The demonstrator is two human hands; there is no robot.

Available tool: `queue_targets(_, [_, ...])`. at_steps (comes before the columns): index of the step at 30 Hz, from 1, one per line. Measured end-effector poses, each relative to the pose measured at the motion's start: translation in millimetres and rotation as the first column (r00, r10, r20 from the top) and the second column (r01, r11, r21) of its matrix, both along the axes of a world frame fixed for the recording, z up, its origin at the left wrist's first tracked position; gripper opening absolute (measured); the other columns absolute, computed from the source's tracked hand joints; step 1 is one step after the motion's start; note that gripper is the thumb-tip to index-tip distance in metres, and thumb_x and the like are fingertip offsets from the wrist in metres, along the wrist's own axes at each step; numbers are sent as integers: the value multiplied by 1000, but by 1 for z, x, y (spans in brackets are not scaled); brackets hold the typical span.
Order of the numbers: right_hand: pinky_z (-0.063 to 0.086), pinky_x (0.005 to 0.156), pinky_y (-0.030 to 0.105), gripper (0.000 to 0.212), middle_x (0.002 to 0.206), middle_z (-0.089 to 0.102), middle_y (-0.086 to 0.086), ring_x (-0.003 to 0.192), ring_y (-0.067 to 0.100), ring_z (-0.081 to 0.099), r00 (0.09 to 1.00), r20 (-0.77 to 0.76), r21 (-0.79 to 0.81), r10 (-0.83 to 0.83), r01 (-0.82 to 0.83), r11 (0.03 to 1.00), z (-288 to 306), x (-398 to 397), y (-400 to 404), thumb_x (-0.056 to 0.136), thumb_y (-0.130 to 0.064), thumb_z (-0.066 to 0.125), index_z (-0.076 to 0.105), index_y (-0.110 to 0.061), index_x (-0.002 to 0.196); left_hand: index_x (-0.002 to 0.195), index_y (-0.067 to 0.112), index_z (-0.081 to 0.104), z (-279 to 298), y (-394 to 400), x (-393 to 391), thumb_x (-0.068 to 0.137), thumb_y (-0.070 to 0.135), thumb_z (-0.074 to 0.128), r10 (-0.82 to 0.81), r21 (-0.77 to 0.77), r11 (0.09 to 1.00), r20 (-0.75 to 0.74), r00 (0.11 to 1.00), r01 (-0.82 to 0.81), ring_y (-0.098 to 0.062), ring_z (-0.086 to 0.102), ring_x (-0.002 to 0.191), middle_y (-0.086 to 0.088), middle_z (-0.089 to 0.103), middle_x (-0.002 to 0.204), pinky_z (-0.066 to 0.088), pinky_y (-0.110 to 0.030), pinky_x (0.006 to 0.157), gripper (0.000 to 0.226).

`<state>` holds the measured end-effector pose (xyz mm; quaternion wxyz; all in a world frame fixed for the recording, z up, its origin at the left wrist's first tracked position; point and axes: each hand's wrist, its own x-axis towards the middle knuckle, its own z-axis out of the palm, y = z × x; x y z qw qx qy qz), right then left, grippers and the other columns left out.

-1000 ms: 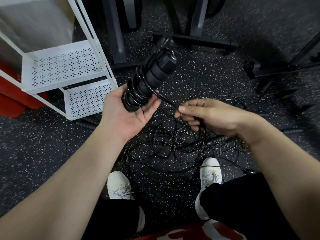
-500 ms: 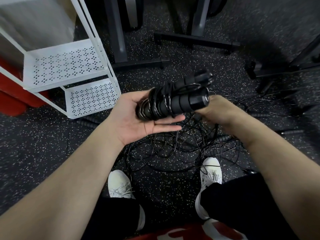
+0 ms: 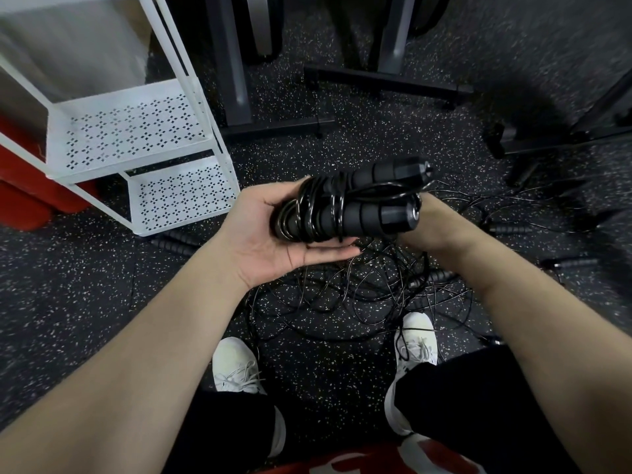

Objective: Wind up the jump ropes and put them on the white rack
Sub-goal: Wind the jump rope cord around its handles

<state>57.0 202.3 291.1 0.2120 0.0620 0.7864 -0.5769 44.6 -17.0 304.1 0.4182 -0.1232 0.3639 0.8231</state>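
Observation:
A black jump rope bundle [image 3: 342,213], its cord wound around two foam handles, lies across my left hand [image 3: 273,241]. That hand is palm up with straight fingers under the bundle and the thumb along its far side. My right hand [image 3: 434,230] is just behind the handle ends, its fingers hidden by them. A cord loop runs from the bundle toward it. The white rack [image 3: 136,131] stands at the upper left, both perforated shelves bare. A tangle of loose black ropes [image 3: 359,295] lies on the floor below my hands.
Loose rope handles lie by the rack's foot [image 3: 174,246] and at the right [image 3: 509,229]. Black machine bases [image 3: 386,83] stand behind. A red pad [image 3: 20,200] sits left of the rack. My white shoes [image 3: 236,364] stand on the speckled floor.
The bundle tipped from pointing up to lying sideways across my left palm. My right hand went from pinching the cord in front to behind the handle ends.

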Motion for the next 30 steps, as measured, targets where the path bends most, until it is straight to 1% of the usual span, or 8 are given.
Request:
queue_targets(2, [46, 77, 29, 23, 68, 71, -13, 74, 11, 65, 1000, -10, 23, 26, -25, 999, -8, -4, 5, 53, -18, 86, 70, -19, 70, 92, 10, 67, 1, -2, -3, 86, 18, 58, 1, -62, 998, -52, 999, -4, -39, 73, 87, -17, 73, 96, 62, -59, 75, 14])
queue_targets(4, [48, 81, 35, 17, 74, 70, 0, 74, 23, 63, 1000, 9, 71, 21, -21, 997, -13, -7, 7, 80, -1, 74, 68, -15, 72, 92, 13, 59, -1, -5, -5, 86, 14, 60, -50, -154, 988, -119, 992, 31, -34, 74, 88, -11, 73, 92, 62, -57, 73, 6])
queue_targets(6, [45, 62, 30, 25, 64, 62, 2, 60, 18, 55, 996, 78, 16, -30, 29, 999, -12, -8, 8, 88, -13, 75, 61, -17, 67, 90, 14, 58, -4, -7, -7, 86, 14, 62, -118, -272, 960, -179, 977, 66, -30, 74, 82, -7, 73, 89, 63, -52, 68, 6])
queue_targets(9, [40, 46, 23, 33, 55, 55, -1, 46, 12, 48, 989, 138, -65, -55, 65, 996, -6, -8, 6, 69, -36, 85, 57, -21, 61, 91, 15, 60, -6, -5, -7, 95, 11, 59, -159, -392, 918, -223, 962, 61, -29, 75, 78, -9, 74, 88, 64, -49, 66, 6])
queue_targets(18, [34, 44, 19, 33, 61, 53, 1, 45, 7, 42, 991, -34, 176, -131, 135, 975, -8, -7, -3, 83, -40, 81, 66, -12, 74, 99, 19, 67, -18, -1, -8, 99, 19, 65, -256, -658, 753, -299, 919, -4, -28, 72, 94, -11, 70, 107, 64, -45, 77, 2])
queue_targets(21, [29, 37, 14, 34, 57, 50, -5, 39, 4, 36, 994, -47, 210, -104, 111, 971, -9, -6, -7, 93, -44, 69, 72, -13, 81, 98, 22, 65, -21, 1, -8, 101, 21, 64, -227, -703, 704, -357, 906, -100, -25, 72, 92, -7, 69, 106, 64, -42, 77, 3])
queue_targets(25, [30, 44, 20, 31, 57, 51, -12, 49, 8, 37, 997, -2, 170, -78, 77, 982, -11, -5, -11, 101, -42, 57, 74, -17, 97, 96, 27, 65, -25, 4, -7, 101, 23, 64, -130, -703, 657, -461, 878, -272, -20, 69, 92, 1, 66, 103, 63, -45, 83, 6])
queue_targets(30, [37, 49, 23, 27, 71, 54, -7, 53, 7, 43, 996, 55, 151, -72, 63, 987, -9, -4, -13, 104, -46, 49, 58, -32, 125, 95, 34, 63, -29, 4, -8, 100, 30, 63, -12, -672, 570, -582, 813, -472, -20, 67, 102, 6, 66, 104, 57, -51, 95, 7])
